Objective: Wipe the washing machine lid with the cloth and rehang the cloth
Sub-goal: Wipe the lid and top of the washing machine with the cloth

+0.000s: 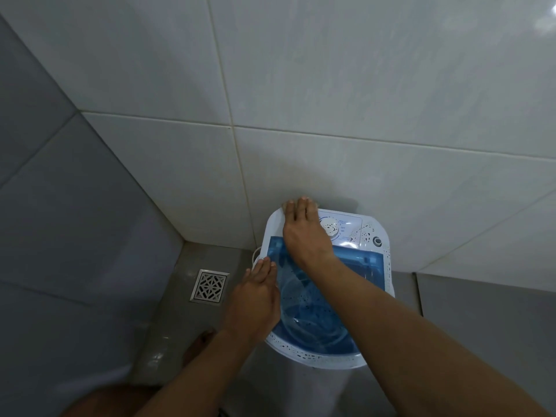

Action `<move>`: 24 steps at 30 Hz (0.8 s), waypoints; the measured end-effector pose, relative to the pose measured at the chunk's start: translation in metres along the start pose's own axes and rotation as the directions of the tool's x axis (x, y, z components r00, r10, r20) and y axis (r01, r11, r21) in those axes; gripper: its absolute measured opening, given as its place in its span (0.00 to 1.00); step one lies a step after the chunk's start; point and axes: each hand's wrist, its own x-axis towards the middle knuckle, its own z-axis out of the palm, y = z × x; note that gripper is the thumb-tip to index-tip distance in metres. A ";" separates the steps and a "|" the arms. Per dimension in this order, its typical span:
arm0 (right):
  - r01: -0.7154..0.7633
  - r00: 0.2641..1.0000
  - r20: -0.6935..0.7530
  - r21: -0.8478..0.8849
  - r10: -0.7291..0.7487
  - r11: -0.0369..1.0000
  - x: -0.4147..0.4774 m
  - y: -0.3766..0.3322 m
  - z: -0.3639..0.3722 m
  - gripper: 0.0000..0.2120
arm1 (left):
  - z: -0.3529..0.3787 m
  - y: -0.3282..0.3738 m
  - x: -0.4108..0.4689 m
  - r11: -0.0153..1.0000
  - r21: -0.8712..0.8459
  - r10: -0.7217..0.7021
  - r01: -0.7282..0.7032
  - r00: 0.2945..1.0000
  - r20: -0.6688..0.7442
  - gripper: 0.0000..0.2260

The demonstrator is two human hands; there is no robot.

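A small white washing machine (316, 355) stands against the tiled wall, with a see-through blue lid (319, 320) shut on top. My right hand (304, 233) reaches across the lid, fingers flat on the machine's back left corner beside the white control dial (331, 227). On the machine's left rim rests my left hand (255, 299), fingers together and pointing toward the wall. Neither hand holds anything. No cloth is in view.
White tiled wall (361, 115) rises directly behind the machine, and a grey wall (60, 206) closes the left side. A metal floor drain (209, 285) sits in the grey floor left of the machine. My bare foot (198, 344) stands near it.
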 end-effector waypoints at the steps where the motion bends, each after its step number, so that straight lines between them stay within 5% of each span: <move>1: 0.010 1.000 -0.002 -0.007 -0.010 1.000 -0.002 -0.001 0.002 0.28 | 0.000 0.000 0.000 1.000 -0.002 -0.003 0.003 1.000 -0.001 0.21; 11: 0.236 0.972 -0.048 0.138 -0.231 0.962 -0.042 0.018 0.008 0.32 | -0.002 0.002 0.000 1.000 -0.003 0.020 -0.020 1.000 -0.013 0.24; 18: 0.125 0.992 0.015 0.120 -0.128 0.985 -0.008 -0.001 0.000 0.31 | -0.001 0.002 0.001 0.999 -0.033 0.000 0.000 1.000 -0.013 0.20; 24: 0.340 0.938 0.037 0.082 -0.344 0.937 -0.004 -0.007 -0.003 0.29 | -0.001 0.001 0.001 0.999 -0.035 -0.008 0.008 1.000 -0.003 0.22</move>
